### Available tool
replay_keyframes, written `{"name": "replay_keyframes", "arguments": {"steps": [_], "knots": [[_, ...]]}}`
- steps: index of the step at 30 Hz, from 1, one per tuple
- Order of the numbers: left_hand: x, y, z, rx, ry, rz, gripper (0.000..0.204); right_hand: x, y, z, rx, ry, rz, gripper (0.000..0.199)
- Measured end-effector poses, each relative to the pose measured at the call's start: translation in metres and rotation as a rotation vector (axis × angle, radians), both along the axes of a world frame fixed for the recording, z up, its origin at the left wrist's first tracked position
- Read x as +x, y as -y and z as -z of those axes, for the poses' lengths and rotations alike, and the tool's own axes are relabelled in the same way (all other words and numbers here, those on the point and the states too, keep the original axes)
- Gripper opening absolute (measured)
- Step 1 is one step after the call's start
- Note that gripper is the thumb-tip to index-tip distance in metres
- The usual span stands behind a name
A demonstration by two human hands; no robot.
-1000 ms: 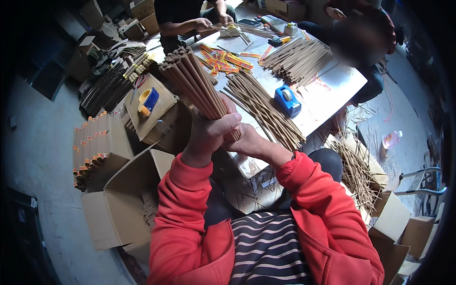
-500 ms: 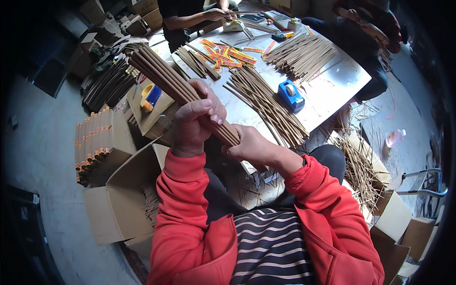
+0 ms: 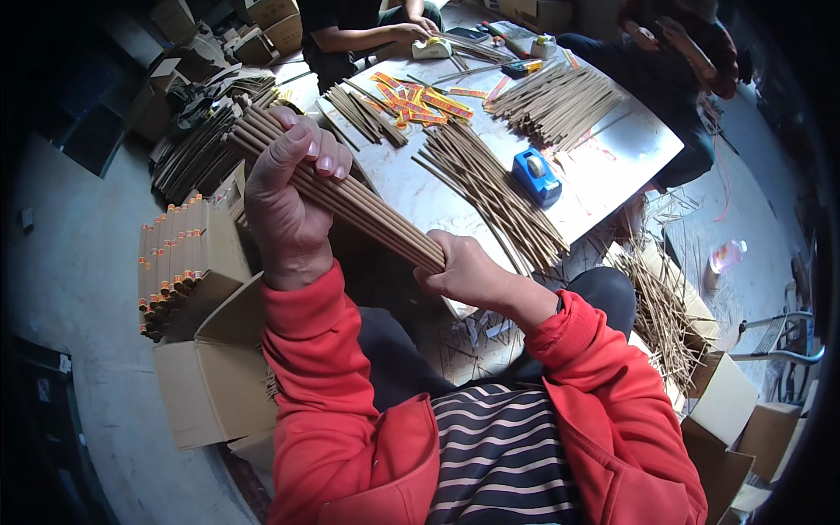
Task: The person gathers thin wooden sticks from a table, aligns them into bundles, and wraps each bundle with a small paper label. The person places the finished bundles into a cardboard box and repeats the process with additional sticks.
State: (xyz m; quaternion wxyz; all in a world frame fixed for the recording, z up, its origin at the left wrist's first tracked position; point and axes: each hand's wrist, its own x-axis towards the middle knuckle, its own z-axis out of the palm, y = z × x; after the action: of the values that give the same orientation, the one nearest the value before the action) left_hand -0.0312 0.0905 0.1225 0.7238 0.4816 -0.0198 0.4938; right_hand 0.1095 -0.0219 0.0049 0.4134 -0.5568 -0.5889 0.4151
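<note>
A bundle of long brown sticks (image 3: 350, 197) is held up slanting between both hands, its far end pointing up to the left. My left hand (image 3: 289, 197) wraps around its upper part. My right hand (image 3: 464, 271) grips the lower end near my lap. Both sleeves are red. Behind the bundle, a loose pile of the same sticks (image 3: 494, 197) lies on the grey table (image 3: 612, 166), with a blue tape dispenser (image 3: 535, 175) to its right.
Open cardboard boxes (image 3: 210, 385) stand at my left, one stacked with orange-tipped tubes (image 3: 175, 262). More stick piles (image 3: 560, 101) and orange labels (image 3: 420, 98) lie on the table. Another person's hands (image 3: 411, 33) work at the far side. Loose sticks (image 3: 661, 306) fill a box on the right.
The bundle has swung from nearly upright to a lower slant toward the left. My left hand slid up along it and my right hand now holds the bottom end.
</note>
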Motion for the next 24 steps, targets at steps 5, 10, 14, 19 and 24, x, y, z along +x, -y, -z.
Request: {"name": "replay_keyframes", "arguments": {"steps": [5, 10, 14, 19, 24], "knots": [[0.027, 0.017, 0.003, 0.048, -0.039, -0.045, 0.02, 0.005, -0.019, 0.026, 0.122, -0.073, 0.07, 0.021], [0.05, 0.023, 0.061, 0.014, -0.308, -0.2, 0.017, 0.009, -0.037, 0.051, 0.165, -0.132, 0.116, 0.022], [0.047, 0.039, 0.043, 0.147, -0.328, -0.23, 0.015, 0.008, -0.027, 0.036, 0.205, -0.183, 0.096, 0.024], [0.058, 0.026, 0.064, 0.103, -0.337, -0.254, 0.014, 0.01, -0.039, 0.064, 0.188, -0.123, 0.178, 0.023], [0.057, 0.033, 0.065, 0.155, -0.348, -0.282, 0.015, 0.013, -0.036, 0.066, 0.269, -0.132, 0.135, 0.022]]}}
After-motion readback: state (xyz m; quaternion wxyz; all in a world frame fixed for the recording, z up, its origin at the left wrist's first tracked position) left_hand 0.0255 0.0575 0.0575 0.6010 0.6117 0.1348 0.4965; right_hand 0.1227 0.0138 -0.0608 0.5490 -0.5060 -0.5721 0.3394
